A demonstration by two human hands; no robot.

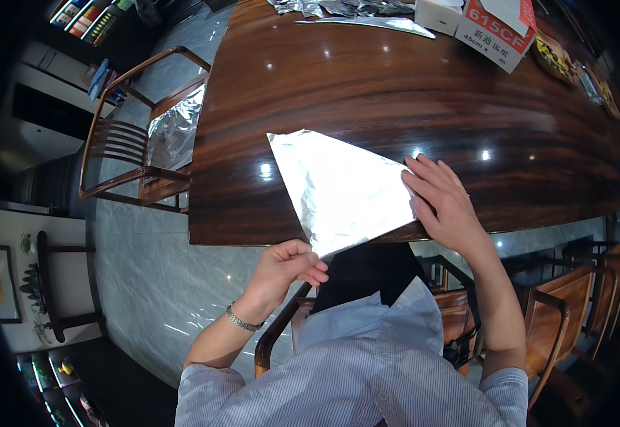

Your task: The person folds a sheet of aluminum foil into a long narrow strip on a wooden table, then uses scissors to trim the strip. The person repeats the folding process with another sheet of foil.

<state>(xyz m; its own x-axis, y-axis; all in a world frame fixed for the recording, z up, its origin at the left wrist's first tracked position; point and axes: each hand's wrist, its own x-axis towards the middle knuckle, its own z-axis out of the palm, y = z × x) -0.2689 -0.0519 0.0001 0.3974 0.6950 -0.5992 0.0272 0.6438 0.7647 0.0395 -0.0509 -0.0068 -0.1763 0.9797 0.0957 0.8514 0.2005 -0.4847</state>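
Note:
A folded piece of aluminium foil (352, 187), bright and four-sided, lies on the dark wooden table (245, 208), its near corner sticking out past the table's front edge. My left hand (294, 264), with a metal band at the wrist, pinches that near corner between thumb and fingers. At the foil's right end rests my right hand (438, 200), palm down, its fingertips on the foil's edge and its fingers slightly apart. A long narrow strip of foil (379, 24) lies at the far side of the table, beside crumpled foil (342, 6).
A foil box (497, 34) and a white box (438, 16) stand at the far right, near a dish of yellow and dark pieces (554, 56). Left of the table is a wooden armchair (139, 171) with a foil sheet (176, 131) on its seat. More wooden chairs (561, 299) stand at right.

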